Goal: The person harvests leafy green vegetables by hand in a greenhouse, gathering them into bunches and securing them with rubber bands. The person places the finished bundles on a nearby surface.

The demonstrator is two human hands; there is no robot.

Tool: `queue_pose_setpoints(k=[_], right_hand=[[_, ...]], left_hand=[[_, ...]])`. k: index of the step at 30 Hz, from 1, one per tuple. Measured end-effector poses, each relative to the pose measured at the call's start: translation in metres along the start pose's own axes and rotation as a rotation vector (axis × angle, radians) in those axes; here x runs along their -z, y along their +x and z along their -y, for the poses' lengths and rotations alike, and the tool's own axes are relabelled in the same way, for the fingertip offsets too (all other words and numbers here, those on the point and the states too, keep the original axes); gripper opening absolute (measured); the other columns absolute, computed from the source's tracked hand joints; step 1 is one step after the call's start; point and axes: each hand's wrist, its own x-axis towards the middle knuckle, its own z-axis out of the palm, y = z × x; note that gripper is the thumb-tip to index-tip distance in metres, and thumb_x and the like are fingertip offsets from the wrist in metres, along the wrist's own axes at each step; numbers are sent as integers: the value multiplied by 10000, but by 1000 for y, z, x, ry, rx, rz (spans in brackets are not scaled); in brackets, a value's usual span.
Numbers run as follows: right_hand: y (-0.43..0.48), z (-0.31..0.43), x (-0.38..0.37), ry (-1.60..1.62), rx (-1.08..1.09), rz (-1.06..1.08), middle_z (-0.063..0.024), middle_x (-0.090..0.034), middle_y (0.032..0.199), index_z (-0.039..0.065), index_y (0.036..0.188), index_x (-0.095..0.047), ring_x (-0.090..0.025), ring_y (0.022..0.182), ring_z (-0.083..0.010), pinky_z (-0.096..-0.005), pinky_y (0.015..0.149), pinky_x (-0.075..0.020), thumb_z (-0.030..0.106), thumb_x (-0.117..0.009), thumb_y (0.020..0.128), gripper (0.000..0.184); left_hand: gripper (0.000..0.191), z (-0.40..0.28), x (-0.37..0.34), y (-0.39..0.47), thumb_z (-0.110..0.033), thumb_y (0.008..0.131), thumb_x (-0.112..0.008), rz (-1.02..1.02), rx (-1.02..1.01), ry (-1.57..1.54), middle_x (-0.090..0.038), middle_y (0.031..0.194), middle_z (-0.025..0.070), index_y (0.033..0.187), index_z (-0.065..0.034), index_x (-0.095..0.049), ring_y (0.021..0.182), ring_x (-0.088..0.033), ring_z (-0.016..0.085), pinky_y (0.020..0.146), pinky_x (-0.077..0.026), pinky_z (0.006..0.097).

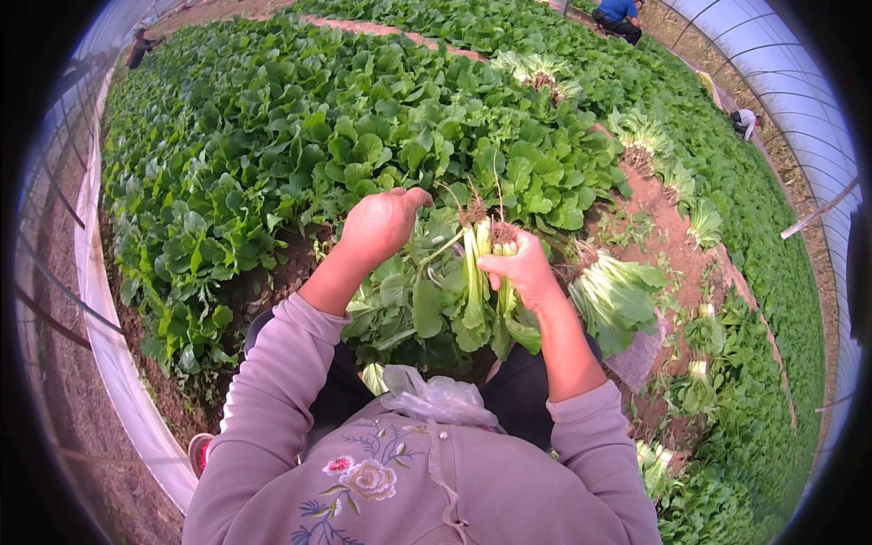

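Observation:
My right hand [519, 267] grips a few leafy green vegetable plants [477, 293] near their roots. The soil-covered roots point up and away from me, and the leaves hang toward my lap. To the left, my left hand [387, 221] is raised with its fingers curled and pressed together; whether something thin is between the fingertips cannot be told. Below it lie loose leaves and stems [402, 300]. A larger pulled bunch of the greens [613, 293] lies just right of my right hand, its white stems toward the upper left.
Dense standing greens [286, 122] fill the ground ahead. More pulled bunches [640, 139] lie along the bare soil strip [657, 211] on the right. A person in blue [618, 13] crouches far off, with others at the edges. White plastic sheeting [112, 340] runs along the left.

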Motion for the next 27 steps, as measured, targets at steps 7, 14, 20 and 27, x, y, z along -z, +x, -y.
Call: queue_pose_setpoints(k=[7,14,20,27], right_hand=[[4,-8,-3,-111,55,-66,-16,-646,813,-19,1152,-591,-525,522,-57,-214,458,-420,12,-709,770,401],[10,-21,-4,-323,133,-108,10,-641,792,29,1096,-635,-522,566,-30,-220,488,-436,86,-707,759,349],[3,-10,-3,-230,17,-76,-10,-657,817,-10,1156,-607,-531,524,-53,-218,476,-438,30,-705,772,398],[0,-4,-5,0,20,11,-31,-654,825,-46,1193,-578,-552,516,-83,-216,472,-445,-25,-703,784,428]], left_hand=[[310,-14,2,-7,-320,919,-595,186,79,-307,-674,909,162,1052,-50,-666,861,-659,346,761,-519,419],[260,-34,-3,-10,-296,878,-627,135,28,-189,-669,834,119,960,-49,-650,812,-649,341,697,-521,405],[195,-1,-3,-4,-210,830,-606,180,91,61,-678,861,137,956,-73,-663,848,-650,351,710,-535,426],[387,-25,2,-6,-161,903,-649,432,366,-1235,-672,1043,42,1251,4,-602,819,-604,111,831,-484,289]])
